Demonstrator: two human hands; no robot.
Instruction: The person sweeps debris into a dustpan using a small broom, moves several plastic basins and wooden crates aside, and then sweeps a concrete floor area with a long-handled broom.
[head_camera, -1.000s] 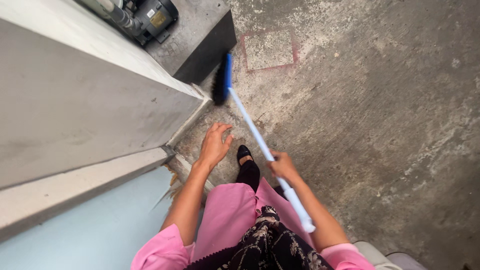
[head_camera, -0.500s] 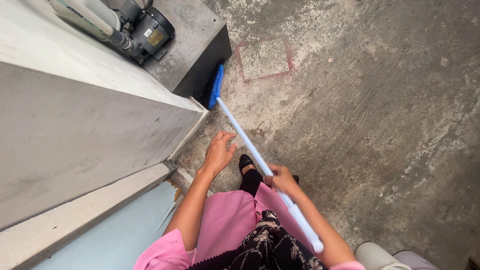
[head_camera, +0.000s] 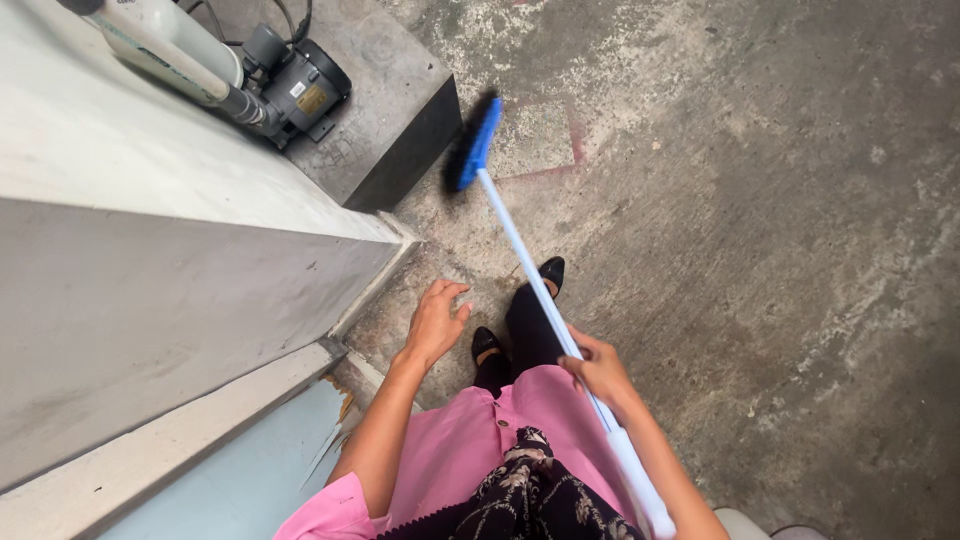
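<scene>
Head view, looking straight down at you: your right hand (head_camera: 598, 368) has its fingers (head_camera: 580, 362) clenched around the pale blue handle of the broom (head_camera: 520, 250), gripping it partway along the shaft. The handle runs up and away from that hand, past your black shoes (head_camera: 550, 270), to the blue brush head (head_camera: 472, 142). The head is blurred, so you cannot tell whether its dark bristles touch the concrete floor (head_camera: 760, 230) or sit just above it. It lies just beside the corner of the grey concrete block (head_camera: 400, 110), near a faint red square outline on the floor. The lower end of the handle passes under your right forearm toward the bottom edge of the frame.

Your left hand (head_camera: 436, 322) grasps nothing: its fingers are released and spread, hovering over the floor near the foot of the low grey wall (head_camera: 170, 290), well apart from the broom shaft. A dark pump motor (head_camera: 300, 90) with a white pipe (head_camera: 170, 50) sits on top of the block. Your pink garment (head_camera: 500, 440) and a dark patterned cloth (head_camera: 530, 500) fill the lower middle of the frame.
</scene>
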